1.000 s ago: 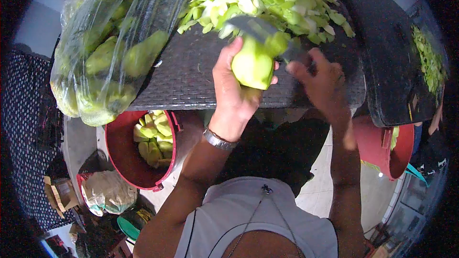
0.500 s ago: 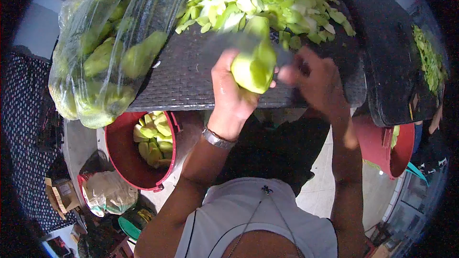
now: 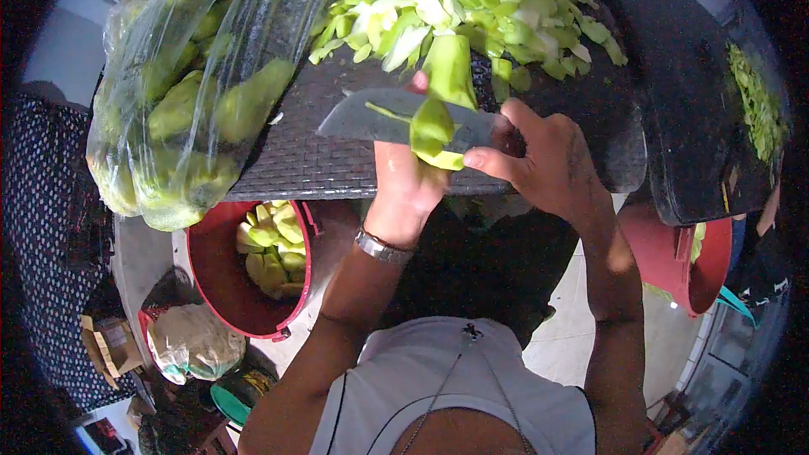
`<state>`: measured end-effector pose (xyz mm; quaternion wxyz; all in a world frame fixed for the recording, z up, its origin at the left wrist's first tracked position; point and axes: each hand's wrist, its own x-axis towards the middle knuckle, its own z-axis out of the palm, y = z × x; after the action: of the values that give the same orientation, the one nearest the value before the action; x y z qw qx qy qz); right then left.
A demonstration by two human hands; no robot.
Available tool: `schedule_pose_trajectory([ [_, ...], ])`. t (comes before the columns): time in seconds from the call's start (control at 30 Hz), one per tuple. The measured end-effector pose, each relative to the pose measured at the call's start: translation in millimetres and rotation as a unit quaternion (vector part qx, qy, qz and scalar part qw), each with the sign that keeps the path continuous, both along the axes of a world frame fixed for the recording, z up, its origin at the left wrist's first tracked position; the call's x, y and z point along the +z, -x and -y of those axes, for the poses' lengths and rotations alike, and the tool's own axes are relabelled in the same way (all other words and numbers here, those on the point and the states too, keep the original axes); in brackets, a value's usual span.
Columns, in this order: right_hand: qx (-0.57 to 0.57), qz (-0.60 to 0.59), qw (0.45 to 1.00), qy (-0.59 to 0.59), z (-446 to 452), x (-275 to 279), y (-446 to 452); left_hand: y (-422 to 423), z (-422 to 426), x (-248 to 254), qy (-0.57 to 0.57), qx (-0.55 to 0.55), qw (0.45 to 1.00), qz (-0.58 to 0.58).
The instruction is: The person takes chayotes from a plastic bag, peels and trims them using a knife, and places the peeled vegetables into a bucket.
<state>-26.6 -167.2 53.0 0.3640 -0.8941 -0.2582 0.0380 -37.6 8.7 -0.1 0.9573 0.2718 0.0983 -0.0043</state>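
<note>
My left hand holds a long, light green, partly peeled fruit from below, over the table's near edge. Its exact kind is unclear. My right hand is closed round the handle of a broad-bladed knife, and its thumb points toward the blade. The blade lies across the fruit and hides much of my left hand's fingers. A cut green strip rests on the blade. Just beyond the fruit spreads a heap of green and whitish peelings.
A clear plastic bag of whole green fruit hangs over the left edge of the dark woven table. Below stands a red bucket with pale cut pieces. Another red bucket and more peelings are at right.
The knife, blurred before, now lies across the fruit with a strip on its blade. My right hand has moved slightly in toward the fruit. The fruit's near end is now behind the blade.
</note>
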Motion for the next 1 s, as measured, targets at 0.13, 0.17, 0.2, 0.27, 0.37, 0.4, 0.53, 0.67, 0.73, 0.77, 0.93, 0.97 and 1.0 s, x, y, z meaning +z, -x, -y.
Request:
schedule_pose_trajectory([
  [0.13, -0.112, 0.08, 0.989, 0.05, 18.5, -17.9, -32.4, 9.4, -7.5, 9.2, -0.011, -0.083, 0.996, 0.002],
  [0.17, -0.142, 0.095, 0.985, 0.036, 33.8, -26.0, -53.7, 12.4, -5.5, 15.8, 0.006, -0.083, 0.996, -0.016],
  [0.2, -0.171, 0.113, 0.979, 0.019, 37.3, -24.0, -66.0, 15.4, -4.0, 21.2, 0.023, -0.081, 0.996, -0.031],
  [0.27, -0.136, 0.102, 0.985, 0.001, 43.1, -25.3, -59.7, 17.4, -5.6, 25.8, 0.08, -0.097, 0.992, -0.03],
  [0.37, -0.14, 0.006, 0.99, -0.002, 29.3, -3.5, -31.8, 9.0, -0.3, 18.3, 0.121, -0.064, 0.99, -0.02],
  [0.4, -0.149, -0.04, 0.988, -0.002, 18.8, 4.6, -22.4, 6.8, -0.6, 17.2, 0.113, -0.058, 0.991, -0.031],
  [0.53, -0.052, -0.071, 0.996, -0.002, 8.7, 12.3, -3.2, 9.4, -9.3, 5.7, 0.123, -0.159, 0.977, 0.07],
  [0.67, 0.014, -0.025, 0.999, 0.021, 9.9, 17.9, -1.7, 12.8, -7.6, -9.3, -0.042, -0.106, 0.993, 0.037],
  [0.73, 0.043, -0.001, 0.999, 0.027, 12.1, 18.0, -1.8, 26.2, -5.4, -12.7, -0.037, -0.1, 0.99, 0.095],
  [0.77, 0.06, 0.012, 0.998, 0.018, 14.4, 14.6, -2.8, 27.2, -5.5, -15.6, -0.014, -0.104, 0.988, 0.108],
  [0.93, 0.011, 0.056, 0.998, 0.037, 25.5, -3.2, -20.3, 20.9, -13.4, -14.3, 0.096, -0.206, 0.967, 0.114],
  [0.97, -0.052, 0.093, 0.993, 0.055, 32.2, -14.3, -32.9, 16.3, -9.9, -5.0, 0.071, -0.203, 0.971, 0.103],
  [1.0, -0.111, 0.132, 0.982, 0.073, 39.3, -19.0, -44.4, 18.0, -8.5, 1.8, 0.038, -0.186, 0.977, 0.098],
])
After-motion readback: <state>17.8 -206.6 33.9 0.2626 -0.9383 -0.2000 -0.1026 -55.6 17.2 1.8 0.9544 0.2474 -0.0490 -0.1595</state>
